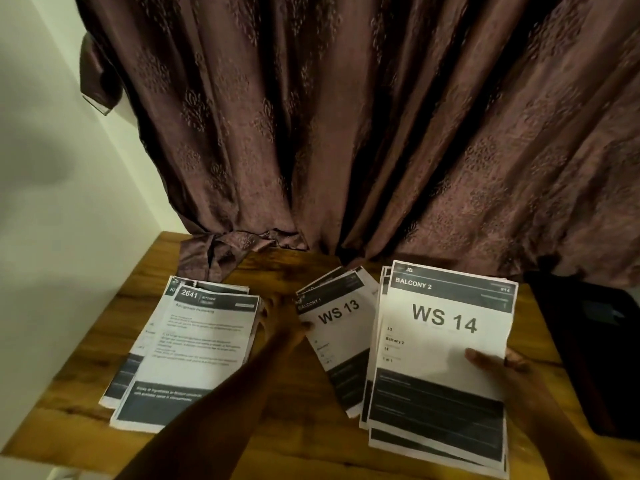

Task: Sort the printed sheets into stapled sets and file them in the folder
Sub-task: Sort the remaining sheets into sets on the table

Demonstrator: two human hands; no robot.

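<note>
Three groups of printed sheets sit on a wooden table (294, 431). A loose pile headed "2641 KITCHEN" (194, 348) lies at the left. In the middle, my left hand (284, 323) pinches the left edge of a small set topped "WS 13, BALCONY 1" (343, 337), which is tilted. At the right, my right hand (498, 365) holds a thicker stack topped "WS 14, BALCONY 2" (446, 351) by its right edge, thumb on the top sheet. A dark flat thing at the far right (595, 348) may be the folder. No stapler is visible.
A brown patterned curtain (346, 133) hangs behind the table, its hem bunched on the back edge. A pale wall stands to the left. Bare wood shows between the left pile and the middle set, and along the front edge.
</note>
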